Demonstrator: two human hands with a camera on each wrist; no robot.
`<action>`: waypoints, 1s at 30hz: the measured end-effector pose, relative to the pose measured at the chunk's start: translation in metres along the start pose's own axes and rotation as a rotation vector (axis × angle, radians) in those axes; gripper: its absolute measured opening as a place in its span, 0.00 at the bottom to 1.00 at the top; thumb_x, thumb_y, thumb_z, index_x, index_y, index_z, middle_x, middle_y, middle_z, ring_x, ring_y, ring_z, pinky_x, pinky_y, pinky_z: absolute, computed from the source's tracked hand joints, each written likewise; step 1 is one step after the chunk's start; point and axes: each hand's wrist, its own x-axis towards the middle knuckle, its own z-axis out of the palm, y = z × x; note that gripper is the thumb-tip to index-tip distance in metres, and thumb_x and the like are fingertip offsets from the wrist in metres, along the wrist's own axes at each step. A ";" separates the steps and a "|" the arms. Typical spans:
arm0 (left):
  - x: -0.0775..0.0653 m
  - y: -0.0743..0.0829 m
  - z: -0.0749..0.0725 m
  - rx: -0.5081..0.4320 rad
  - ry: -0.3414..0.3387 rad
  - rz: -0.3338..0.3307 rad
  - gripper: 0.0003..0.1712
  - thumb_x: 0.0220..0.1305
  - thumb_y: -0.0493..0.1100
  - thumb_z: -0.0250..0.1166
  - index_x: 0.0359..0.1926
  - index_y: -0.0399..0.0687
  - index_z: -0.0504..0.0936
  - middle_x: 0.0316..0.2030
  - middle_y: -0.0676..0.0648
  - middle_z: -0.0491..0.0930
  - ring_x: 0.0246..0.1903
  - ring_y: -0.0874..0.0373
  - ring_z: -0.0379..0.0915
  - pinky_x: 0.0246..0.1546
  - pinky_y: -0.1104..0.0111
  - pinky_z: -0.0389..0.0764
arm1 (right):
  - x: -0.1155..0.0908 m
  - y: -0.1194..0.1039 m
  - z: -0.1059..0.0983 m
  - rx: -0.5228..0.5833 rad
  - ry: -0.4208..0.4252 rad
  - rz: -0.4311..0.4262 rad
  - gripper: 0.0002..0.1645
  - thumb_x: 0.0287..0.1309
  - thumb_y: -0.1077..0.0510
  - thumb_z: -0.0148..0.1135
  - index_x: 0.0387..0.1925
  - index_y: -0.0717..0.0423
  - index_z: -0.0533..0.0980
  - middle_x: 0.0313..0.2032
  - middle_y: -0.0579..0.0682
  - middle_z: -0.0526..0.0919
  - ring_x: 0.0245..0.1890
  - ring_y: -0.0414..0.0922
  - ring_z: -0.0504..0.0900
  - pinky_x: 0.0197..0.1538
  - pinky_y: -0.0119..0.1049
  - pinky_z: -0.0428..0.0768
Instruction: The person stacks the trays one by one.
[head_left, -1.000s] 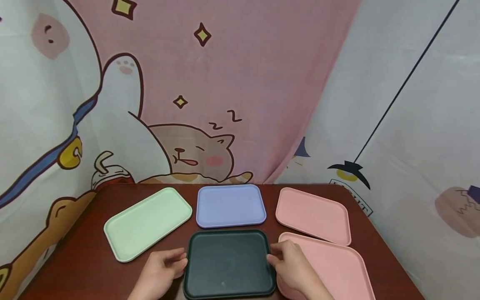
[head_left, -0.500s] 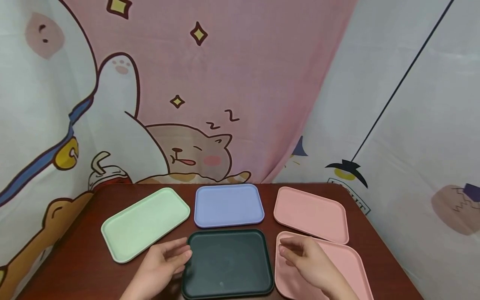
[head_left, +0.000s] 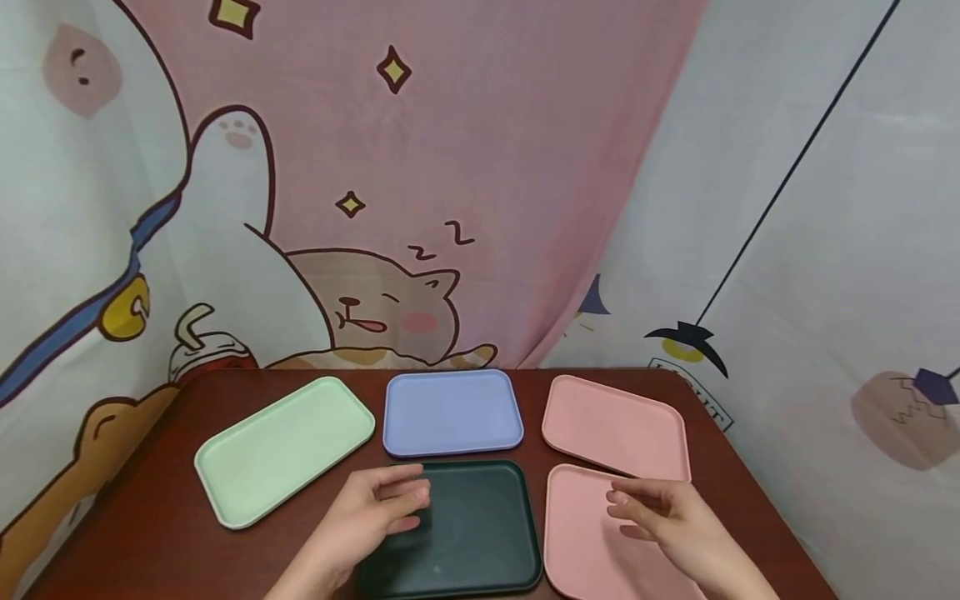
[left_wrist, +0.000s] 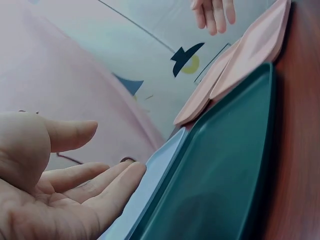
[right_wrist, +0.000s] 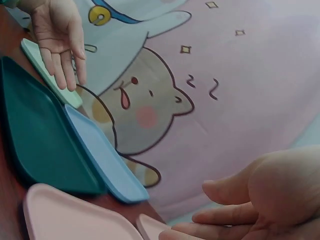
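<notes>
A dark green tray (head_left: 468, 533) lies at the front middle of the table. My left hand (head_left: 369, 512) hovers over its left part, fingers loosely extended and holding nothing; it hides that tray's upper left corner. Above the near pink tray (head_left: 577, 517), on the right, is my right hand (head_left: 678, 521), relaxed and holding nothing. In the left wrist view the left fingers (left_wrist: 107, 192) are spread apart from the dark green tray. The right wrist view has the right hand's fingers (right_wrist: 225, 215) extended in the air, with the left hand visible at the upper left.
Along the back lie a light green tray (head_left: 285, 450) set at a slant, a blue tray (head_left: 453, 412) and a second pink tray (head_left: 615, 425). The table (head_left: 150, 517) is dark reddish wood. Behind it hangs a cartoon-printed cloth (head_left: 480, 125).
My right hand has left the dark green tray's right edge and moved right over the near pink tray. My left hand has moved from the left edge rightward and up, over the dark green tray.
</notes>
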 end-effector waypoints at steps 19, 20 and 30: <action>0.043 -0.005 0.059 -0.005 -0.117 0.015 0.27 0.73 0.36 0.70 0.66 0.23 0.76 0.53 0.34 0.85 0.54 0.37 0.83 0.49 0.51 0.89 | -0.020 0.036 -0.067 -0.136 0.188 0.229 0.39 0.78 0.49 0.62 0.69 0.81 0.67 0.58 0.68 0.83 0.53 0.56 0.88 0.52 0.48 0.88; 0.045 -0.006 0.061 -0.005 -0.117 0.010 0.27 0.72 0.36 0.70 0.65 0.23 0.76 0.53 0.34 0.85 0.54 0.37 0.83 0.48 0.51 0.89 | -0.020 0.039 -0.069 -0.138 0.198 0.239 0.39 0.78 0.49 0.62 0.69 0.81 0.66 0.58 0.68 0.83 0.52 0.56 0.88 0.51 0.49 0.89; 0.068 -0.002 0.081 0.034 -0.099 -0.025 0.24 0.70 0.33 0.70 0.63 0.24 0.78 0.47 0.40 0.87 0.51 0.43 0.85 0.48 0.54 0.89 | -0.022 0.058 -0.089 -0.110 0.260 0.310 0.42 0.78 0.51 0.62 0.68 0.87 0.61 0.59 0.75 0.80 0.52 0.58 0.88 0.50 0.49 0.89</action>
